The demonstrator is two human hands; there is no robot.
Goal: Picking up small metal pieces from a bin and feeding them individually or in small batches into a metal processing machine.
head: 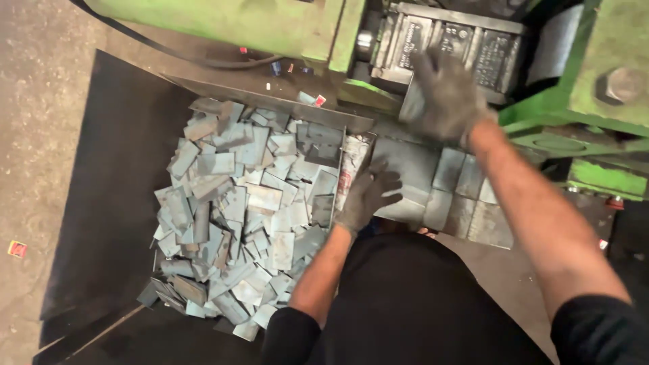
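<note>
Left hand (368, 196), gloved, lies flat on a grey metal plate (405, 179) on the press surface (473, 216), fingers spread and curled over its left edge, gripping nothing. The plate's long axis runs near-to-far, just right of the pile of cut steel pieces (236, 216). Right hand (446, 94), gloved and motion-blurred, is farther off at the dark die block (446, 44) of the green press (602, 74); its fingers look spread, grasp unclear. Left hand is nearer the plate.

Floor (40, 101) is carrying a black sheet (115, 169); a heap of grey plates (236, 216) is lying on it. More plates (460, 196) are sitting on the press bed (534, 142).
</note>
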